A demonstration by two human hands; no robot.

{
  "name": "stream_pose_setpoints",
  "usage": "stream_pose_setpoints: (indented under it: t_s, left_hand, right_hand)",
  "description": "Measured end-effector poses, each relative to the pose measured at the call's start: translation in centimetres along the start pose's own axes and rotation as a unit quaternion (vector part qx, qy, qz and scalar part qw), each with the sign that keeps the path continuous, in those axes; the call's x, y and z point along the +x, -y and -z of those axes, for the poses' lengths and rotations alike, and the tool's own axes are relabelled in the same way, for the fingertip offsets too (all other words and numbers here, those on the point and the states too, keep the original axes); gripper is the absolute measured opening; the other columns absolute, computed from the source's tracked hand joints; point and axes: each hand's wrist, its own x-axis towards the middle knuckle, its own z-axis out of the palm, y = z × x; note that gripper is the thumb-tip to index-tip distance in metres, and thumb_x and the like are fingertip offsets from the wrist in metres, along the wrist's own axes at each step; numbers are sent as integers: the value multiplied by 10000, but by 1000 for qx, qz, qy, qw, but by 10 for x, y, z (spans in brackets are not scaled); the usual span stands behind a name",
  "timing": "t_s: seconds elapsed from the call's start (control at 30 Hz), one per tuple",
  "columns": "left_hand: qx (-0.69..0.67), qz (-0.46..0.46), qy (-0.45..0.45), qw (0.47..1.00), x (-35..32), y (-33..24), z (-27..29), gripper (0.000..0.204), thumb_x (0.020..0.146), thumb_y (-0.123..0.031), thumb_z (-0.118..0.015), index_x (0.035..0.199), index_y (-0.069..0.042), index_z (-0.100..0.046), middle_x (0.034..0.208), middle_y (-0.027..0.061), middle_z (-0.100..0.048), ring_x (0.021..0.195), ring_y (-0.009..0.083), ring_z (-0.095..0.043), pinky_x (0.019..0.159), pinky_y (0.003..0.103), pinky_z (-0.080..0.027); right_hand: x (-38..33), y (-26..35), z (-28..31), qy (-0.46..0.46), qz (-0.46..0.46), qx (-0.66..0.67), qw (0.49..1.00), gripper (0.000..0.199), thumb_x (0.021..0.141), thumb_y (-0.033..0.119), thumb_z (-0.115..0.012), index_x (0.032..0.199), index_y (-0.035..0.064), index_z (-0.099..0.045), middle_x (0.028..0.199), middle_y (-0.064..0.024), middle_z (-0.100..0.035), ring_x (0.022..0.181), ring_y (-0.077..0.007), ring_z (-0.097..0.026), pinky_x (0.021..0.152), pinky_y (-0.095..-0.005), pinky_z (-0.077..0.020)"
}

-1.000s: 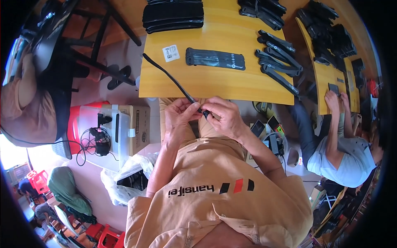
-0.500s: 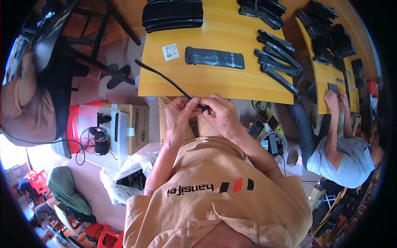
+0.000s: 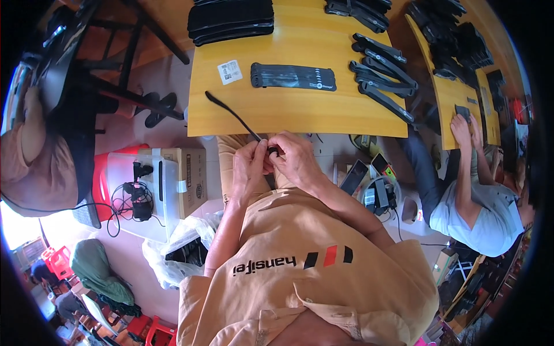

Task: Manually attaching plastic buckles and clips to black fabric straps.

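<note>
My left hand (image 3: 249, 164) pinches a narrow black strap (image 3: 235, 115) just in front of the table edge. The strap's free end reaches up and left over the tabletop. Close beside it, my right hand (image 3: 295, 160) has its fingers curled round the strap's other end, a small dark bunched part mostly hidden by the fingers. Beyond my hands lies a flat row of black straps (image 3: 293, 76) with white markings on one end. A white label (image 3: 229, 72) is to its left. Several folded black straps (image 3: 384, 75) are piled at the table's right.
A stack of black flat pieces (image 3: 231, 23) and more bundled straps (image 3: 360, 12) sit at the yellow table's (image 3: 259, 118) far side. Left of my legs are a clear bin (image 3: 164, 202) with cables and a cardboard box (image 3: 193, 179). Another person (image 3: 479, 213) works at the right.
My hands have drawn closer together. The strap's free end has swung to the right, and less of it sticks out. The view has shifted slightly.
</note>
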Motion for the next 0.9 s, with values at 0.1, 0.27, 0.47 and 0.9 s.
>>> stream_pose_setpoints:
  t_s: [0.1,0.27,0.47,0.9]
  left_hand:
    - [7,-12,-6,1000,1,4,-1,317,947,-235,-450,793,17,-566,605,44,-567,521,88,-557,463,221,-463]
    - [-17,-22,25,999,3,14,4,253,938,-186,-427,842,13,-551,621,42,-562,554,96,-559,506,226,-467]
    - [-100,1,59,993,1,13,9,217,900,-157,-446,805,11,-545,644,68,-583,572,121,-582,521,229,-476]
    - [-100,20,-15,995,2,5,-4,205,821,-137,-432,724,-29,-578,561,-2,-494,470,64,-437,428,201,-331]
  right_hand:
    - [1,-3,-4,-1,-6,8,1000,203,667,-69,-622,856,-13,-574,799,-123,-577,669,-257,-598,582,-319,-485]
    - [3,-8,-7,6,3,1,1000,205,669,-78,-607,858,-11,-562,792,-125,-568,668,-264,-595,579,-330,-479]
    - [2,-10,-6,16,32,19,999,214,666,-86,-594,858,-4,-549,786,-118,-555,674,-259,-581,575,-328,-462]
    - [-1,2,-4,27,61,-54,996,268,647,-54,-628,887,-4,-520,836,-151,-538,759,-339,-547,653,-399,-448]
